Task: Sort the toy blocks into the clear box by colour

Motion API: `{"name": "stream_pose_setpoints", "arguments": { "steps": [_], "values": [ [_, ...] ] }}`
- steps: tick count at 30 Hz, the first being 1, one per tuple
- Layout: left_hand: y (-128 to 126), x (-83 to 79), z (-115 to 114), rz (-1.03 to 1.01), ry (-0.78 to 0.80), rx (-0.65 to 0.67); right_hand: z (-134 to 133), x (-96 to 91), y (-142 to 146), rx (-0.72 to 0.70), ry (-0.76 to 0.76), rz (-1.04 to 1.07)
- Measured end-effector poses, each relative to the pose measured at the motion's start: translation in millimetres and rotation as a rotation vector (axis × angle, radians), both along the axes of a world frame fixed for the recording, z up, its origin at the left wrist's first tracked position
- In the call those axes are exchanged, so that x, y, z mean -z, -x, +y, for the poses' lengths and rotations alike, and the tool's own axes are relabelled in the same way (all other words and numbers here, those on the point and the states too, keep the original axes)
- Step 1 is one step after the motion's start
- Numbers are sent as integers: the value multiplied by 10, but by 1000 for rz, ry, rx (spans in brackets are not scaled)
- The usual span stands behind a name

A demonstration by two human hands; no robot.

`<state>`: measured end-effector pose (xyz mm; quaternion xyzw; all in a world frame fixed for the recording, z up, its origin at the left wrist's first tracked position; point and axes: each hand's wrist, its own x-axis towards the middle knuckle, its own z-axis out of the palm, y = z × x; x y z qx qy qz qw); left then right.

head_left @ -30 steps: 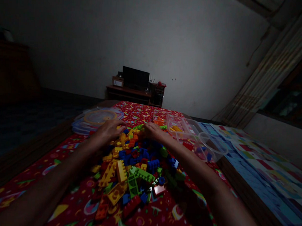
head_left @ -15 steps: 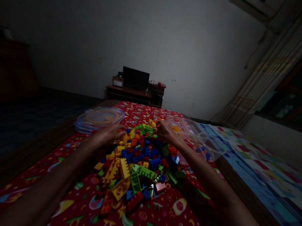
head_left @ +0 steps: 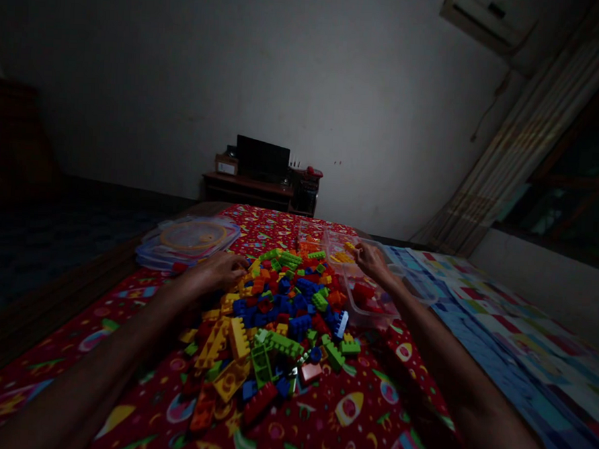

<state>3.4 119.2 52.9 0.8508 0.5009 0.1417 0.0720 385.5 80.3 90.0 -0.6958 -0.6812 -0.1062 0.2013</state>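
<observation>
A heap of plastic building bricks [head_left: 276, 309] in yellow, blue, green, red and orange lies on the red patterned cloth. My right hand [head_left: 373, 261] pinches a yellow building brick [head_left: 350, 246] over a clear container, where more yellow bricks [head_left: 342, 257] lie. At the far left edge of the heap is my left hand [head_left: 223, 269], fingers curled beside yellow bricks. What it holds, if anything, is hidden.
Clear containers stand right of the heap, one with red bricks [head_left: 366, 295], another behind with orange bricks [head_left: 309, 243]. Stacked clear lids [head_left: 189, 241] lie at the left. A checked blue cloth [head_left: 454, 317] covers the surface at the right. A monitor [head_left: 263, 158] stands against the wall.
My right hand has moved right, from the back of the heap to over the container, carrying the yellow building brick. My left hand stays by the heap. The view has shifted slightly.
</observation>
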Motion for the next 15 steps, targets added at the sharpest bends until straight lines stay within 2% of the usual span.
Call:
{"name": "stream_pose_setpoints", "arguments": {
  "steps": [4,15],
  "values": [
    [-26,-46,-31,27,37,-21,54,-53,-88,106,85,-55],
    [-63,-84,-66,46,21,-46,256,-35,-179,237,104,-40]
  ]
}}
